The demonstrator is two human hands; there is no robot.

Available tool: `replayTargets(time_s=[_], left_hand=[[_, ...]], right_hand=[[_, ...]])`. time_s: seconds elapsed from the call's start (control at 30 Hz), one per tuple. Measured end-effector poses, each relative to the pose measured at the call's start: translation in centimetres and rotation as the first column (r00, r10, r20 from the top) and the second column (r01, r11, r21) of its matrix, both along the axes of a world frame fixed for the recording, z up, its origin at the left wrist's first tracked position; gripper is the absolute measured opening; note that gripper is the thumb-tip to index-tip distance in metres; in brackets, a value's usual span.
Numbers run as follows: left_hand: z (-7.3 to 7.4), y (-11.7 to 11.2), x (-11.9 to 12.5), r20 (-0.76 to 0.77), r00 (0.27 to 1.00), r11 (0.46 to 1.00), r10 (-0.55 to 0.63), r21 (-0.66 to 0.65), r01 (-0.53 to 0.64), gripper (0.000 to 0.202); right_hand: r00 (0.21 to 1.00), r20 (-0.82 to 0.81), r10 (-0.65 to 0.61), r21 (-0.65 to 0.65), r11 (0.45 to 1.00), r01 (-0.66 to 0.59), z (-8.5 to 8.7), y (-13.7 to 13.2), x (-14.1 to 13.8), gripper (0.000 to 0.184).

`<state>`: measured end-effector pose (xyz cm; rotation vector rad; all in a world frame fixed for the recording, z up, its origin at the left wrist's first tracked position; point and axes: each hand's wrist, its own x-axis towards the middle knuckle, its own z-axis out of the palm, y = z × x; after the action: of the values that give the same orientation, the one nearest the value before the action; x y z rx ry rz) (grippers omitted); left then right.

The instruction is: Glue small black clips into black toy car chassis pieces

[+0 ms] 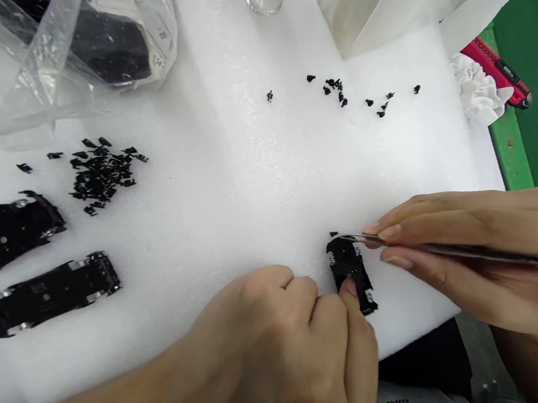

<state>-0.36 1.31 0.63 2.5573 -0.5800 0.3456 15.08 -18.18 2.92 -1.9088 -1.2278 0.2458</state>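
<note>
A small black toy car base lies on the white foam sheet near its front edge. My left hand is closed, its fingers curled, with one fingertip pressing on the middle of the base. Metal tweezers are pinched in my right hand. Their tips reach the far end of the base, beside a tiny black part. Whether the tips grip anything is too small to tell.
Two larger-looking black car bases rest at the left, below a heap of tiny black parts. Several loose black parts are scattered further right. A clear plastic bag, an acrylic box and a white squeeze bottle stand behind.
</note>
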Motion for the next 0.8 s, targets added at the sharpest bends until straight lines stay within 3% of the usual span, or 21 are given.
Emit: replayTargets(time_s=[0.13, 0.47, 0.63, 0.7, 0.8], left_hand=[[0.3, -0.5, 0.3, -0.023, 1.0, 0.999, 0.01, -0.048, -0.011, 0.019], [0.8, -0.4, -0.5, -0.173, 0.983, 0.99, 0.056, -0.117, -0.077, 0.02], [1.0, -0.7, -0.8, -0.145, 0.989, 0.992, 0.03, -0.118, -0.048, 0.018], [1.1, -0.7, -0.8, -0.149, 0.986, 0.99, 0.072, -0.107, -0.088, 0.017], [0.7, -0.3, -0.4, -0.11, 0.993, 0.996, 0.046, -0.073, -0.055, 0.015]], right_hand=[[0.999, 0.014, 0.044, 0.026, 0.999, -0.044, -0.2, -0.2, 0.0, 0.013], [0.998, 0.061, 0.005, 0.035, 0.999, -0.007, -0.7, -0.5, 0.0, 0.016], [0.995, 0.072, -0.073, -0.024, 0.997, 0.075, -0.6, -1.0, -1.7, 0.03], [0.992, 0.076, -0.102, -0.036, 0.994, 0.105, -0.5, -1.3, -2.6, 0.031], [0.988, 0.083, -0.13, -0.043, 0.99, 0.134, -0.1, -1.6, -4.0, 0.028]])
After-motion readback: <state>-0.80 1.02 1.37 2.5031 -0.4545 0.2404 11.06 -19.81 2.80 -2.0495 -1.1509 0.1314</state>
